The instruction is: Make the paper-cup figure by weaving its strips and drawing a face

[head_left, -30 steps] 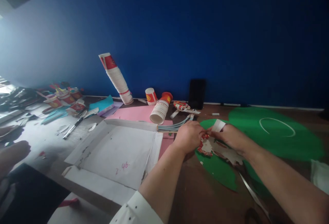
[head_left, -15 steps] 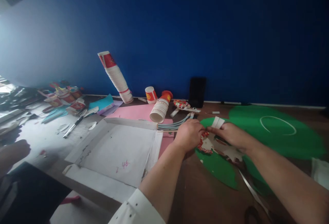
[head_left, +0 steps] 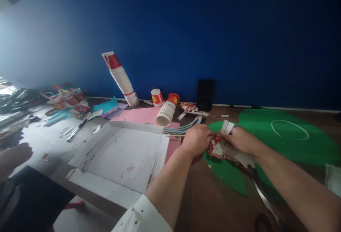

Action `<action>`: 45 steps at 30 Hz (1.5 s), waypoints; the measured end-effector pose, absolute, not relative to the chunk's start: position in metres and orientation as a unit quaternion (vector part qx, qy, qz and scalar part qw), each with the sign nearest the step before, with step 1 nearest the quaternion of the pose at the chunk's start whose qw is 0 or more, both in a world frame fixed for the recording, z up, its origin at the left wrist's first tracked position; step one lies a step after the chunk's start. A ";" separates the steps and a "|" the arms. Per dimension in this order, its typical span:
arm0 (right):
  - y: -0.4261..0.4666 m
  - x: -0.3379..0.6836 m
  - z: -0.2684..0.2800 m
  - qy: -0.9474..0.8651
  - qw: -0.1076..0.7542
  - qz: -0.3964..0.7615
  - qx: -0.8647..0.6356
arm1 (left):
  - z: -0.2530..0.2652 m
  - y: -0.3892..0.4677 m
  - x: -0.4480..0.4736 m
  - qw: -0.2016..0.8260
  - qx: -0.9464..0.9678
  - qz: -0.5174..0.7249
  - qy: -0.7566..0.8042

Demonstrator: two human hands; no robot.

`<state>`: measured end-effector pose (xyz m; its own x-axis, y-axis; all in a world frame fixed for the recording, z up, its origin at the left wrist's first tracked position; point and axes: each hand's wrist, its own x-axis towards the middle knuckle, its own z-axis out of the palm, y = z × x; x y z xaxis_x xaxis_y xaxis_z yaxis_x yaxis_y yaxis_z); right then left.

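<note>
My left hand [head_left: 197,139] is closed, its fingertips pinched at the top edge of a crumpled red-and-white cut paper piece [head_left: 217,149]. Close beside it, my right hand [head_left: 243,140] is closed on a folded white paper strip [head_left: 227,127], which sticks up above the thumb. The fingertips of both hands nearly meet, and the exact grip between them is hidden. Below the right hand lie pale paper scraps [head_left: 244,159] on a green rounded sheet [head_left: 229,178]. Scissors [head_left: 263,198] rest on the table under my right forearm.
A shallow white box [head_left: 117,154] lies left of my arms. Behind it are a tall leaning paper-cup stack [head_left: 124,83], a tipped stack [head_left: 165,115], pink paper [head_left: 138,115] and a black phone-like slab [head_left: 205,95]. Another person's hand [head_left: 16,159] is at far left.
The view has shifted very slightly. Both hands keep nearly the same place, with the right fingers and the white strip turned a little.
</note>
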<state>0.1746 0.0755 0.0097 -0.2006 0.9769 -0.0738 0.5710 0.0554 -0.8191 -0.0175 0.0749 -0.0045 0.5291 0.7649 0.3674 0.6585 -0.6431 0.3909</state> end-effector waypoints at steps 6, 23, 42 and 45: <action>0.075 0.172 0.008 -0.675 0.246 0.359 -0.596 | -0.005 0.074 -0.018 0.101 0.868 0.267 0.405; 0.073 0.176 0.007 -0.669 0.224 0.390 -0.592 | -0.006 0.075 -0.019 0.101 0.868 0.273 0.403; 0.074 0.176 0.007 -0.696 0.235 0.356 -0.578 | -0.006 0.075 -0.019 0.083 0.875 0.242 0.411; 0.076 0.176 0.006 -0.695 0.239 0.362 -0.574 | -0.005 0.074 -0.020 0.079 0.876 0.236 0.412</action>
<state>0.1757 0.0755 0.0055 -0.2277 0.9701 -0.0839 0.6246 0.0795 -0.7769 -0.0199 0.0744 -0.0050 0.5483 0.7603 0.3483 0.6855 -0.6471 0.3336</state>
